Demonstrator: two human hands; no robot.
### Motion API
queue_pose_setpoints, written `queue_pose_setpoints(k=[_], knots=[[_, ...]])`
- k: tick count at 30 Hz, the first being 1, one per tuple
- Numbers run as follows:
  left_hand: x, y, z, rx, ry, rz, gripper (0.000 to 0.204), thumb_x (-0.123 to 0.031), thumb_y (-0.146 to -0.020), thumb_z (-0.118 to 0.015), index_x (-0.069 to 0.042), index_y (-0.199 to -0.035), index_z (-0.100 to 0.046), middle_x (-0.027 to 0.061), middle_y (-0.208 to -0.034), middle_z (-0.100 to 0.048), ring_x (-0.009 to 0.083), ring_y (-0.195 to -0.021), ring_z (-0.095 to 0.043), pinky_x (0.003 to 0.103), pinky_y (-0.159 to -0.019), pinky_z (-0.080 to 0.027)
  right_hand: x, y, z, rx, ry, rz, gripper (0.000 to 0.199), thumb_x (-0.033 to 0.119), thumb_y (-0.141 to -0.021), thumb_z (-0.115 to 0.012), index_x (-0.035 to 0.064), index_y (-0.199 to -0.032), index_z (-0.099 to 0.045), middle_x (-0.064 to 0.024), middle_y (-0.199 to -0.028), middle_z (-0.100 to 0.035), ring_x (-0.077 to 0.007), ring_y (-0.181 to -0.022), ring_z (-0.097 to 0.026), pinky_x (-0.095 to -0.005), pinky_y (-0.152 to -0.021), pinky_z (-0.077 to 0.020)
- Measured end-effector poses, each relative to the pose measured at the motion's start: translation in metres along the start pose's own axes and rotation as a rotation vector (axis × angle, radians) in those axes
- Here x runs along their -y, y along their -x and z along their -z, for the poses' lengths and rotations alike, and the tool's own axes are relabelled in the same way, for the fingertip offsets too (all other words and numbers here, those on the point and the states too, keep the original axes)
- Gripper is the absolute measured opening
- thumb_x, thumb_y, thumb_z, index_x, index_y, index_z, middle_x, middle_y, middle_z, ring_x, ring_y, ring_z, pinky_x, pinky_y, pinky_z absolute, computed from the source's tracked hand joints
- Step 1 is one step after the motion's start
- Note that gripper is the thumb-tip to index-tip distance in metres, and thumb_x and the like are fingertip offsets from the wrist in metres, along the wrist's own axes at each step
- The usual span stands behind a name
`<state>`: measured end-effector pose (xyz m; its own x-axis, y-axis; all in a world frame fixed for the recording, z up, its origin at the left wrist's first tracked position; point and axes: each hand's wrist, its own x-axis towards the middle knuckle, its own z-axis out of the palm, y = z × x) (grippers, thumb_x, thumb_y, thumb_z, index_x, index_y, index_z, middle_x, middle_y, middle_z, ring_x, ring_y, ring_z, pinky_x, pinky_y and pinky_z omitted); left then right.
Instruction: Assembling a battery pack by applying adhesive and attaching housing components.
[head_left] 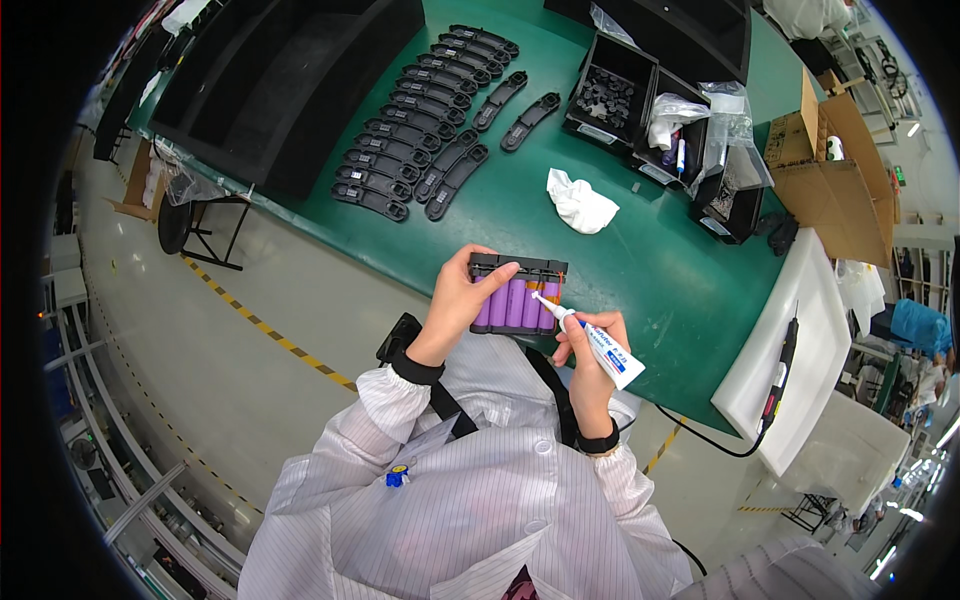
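Note:
My left hand (467, 300) is closed on the left end of a battery pack (514, 303), a row of purple cylindrical cells in a black frame. The pack is held up at the near edge of the green table. In my right hand (592, 365) is a white and blue glue tube (606, 352), tilted with its nozzle pointing up and left. The nozzle tip meets or nearly meets the pack near its right cells, where an orange strip shows. Whether glue is coming out is too small to tell.
Rows of black curved plastic parts (410, 125) lie on the green table (480, 215). A crumpled white cloth (581, 202) sits beyond the pack. Black bins (610, 90) of small parts stand at back right. A white tray (800, 340) with a corded tool (781, 378) is at right.

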<state>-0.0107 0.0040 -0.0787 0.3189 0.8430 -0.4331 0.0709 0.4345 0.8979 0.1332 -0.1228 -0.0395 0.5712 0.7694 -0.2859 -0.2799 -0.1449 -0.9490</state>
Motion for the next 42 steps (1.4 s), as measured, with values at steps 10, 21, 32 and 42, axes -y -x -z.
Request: queue_pose_setpoints(k=[10, 21, 32, 42], knots=[[-0.003, -0.003, -0.003, -0.003, -0.018, -0.02, 0.029, -0.02, -0.087, -0.076, 0.0, -0.102, -0.06, 0.0021, -0.084, -0.063, 0.006, -0.073, -0.058, 0.022, -0.066, -0.047, 0.01, -0.01, 0.01, -0.047, -0.157, 0.038, 0.02, 0.009, -0.095, -0.062, 0.002, -0.107, -0.049, -0.0135, -0.082, -0.063, -0.0151, -0.058, -0.06, -0.0257, -0.053, -0.0491], [-0.008, 0.002, -0.002, 0.008, -0.007, 0.001, 0.031, -0.021, -0.086, -0.077, 0.0, -0.101, -0.06, 0.0011, -0.084, -0.061, 0.007, -0.074, -0.056, 0.023, -0.066, -0.046, 0.061, -0.061, 0.073, 0.074, 1.071, 0.742, 0.038, 0.0, -0.073, -0.064, 0.0125, -0.11, -0.069, -0.0156, -0.096, -0.06, -0.0298, -0.078, -0.064, -0.0342, -0.067, -0.0513], [-0.002, 0.003, 0.002, 0.035, 0.008, -0.003, 0.029, -0.019, -0.087, -0.076, -0.001, -0.102, -0.06, 0.0005, -0.085, -0.06, 0.0069, -0.074, -0.055, 0.023, -0.065, -0.046, 0.039, -0.104, 0.093, 0.153, 1.411, 0.895, 0.055, -0.002, -0.077, -0.058, 0.0217, -0.125, -0.065, -0.0129, -0.107, -0.057, -0.0286, -0.09, -0.058, -0.0364, -0.08, -0.0489], [-0.022, 0.022, -0.004, 0.21, 0.186, -0.089, 0.028, -0.012, -0.088, -0.073, -0.003, -0.109, -0.057, 0.0014, -0.096, -0.06, 0.008, -0.09, -0.056, 0.023, -0.079, -0.046, 0.017, -0.024, 0.035, 0.375, 0.358, 0.039, 0.044, 0.011, -0.089, -0.07, -0.0041, -0.127, -0.054, -0.0105, -0.106, -0.068, -0.0152, -0.097, -0.064, -0.0295, -0.082, -0.0523]])
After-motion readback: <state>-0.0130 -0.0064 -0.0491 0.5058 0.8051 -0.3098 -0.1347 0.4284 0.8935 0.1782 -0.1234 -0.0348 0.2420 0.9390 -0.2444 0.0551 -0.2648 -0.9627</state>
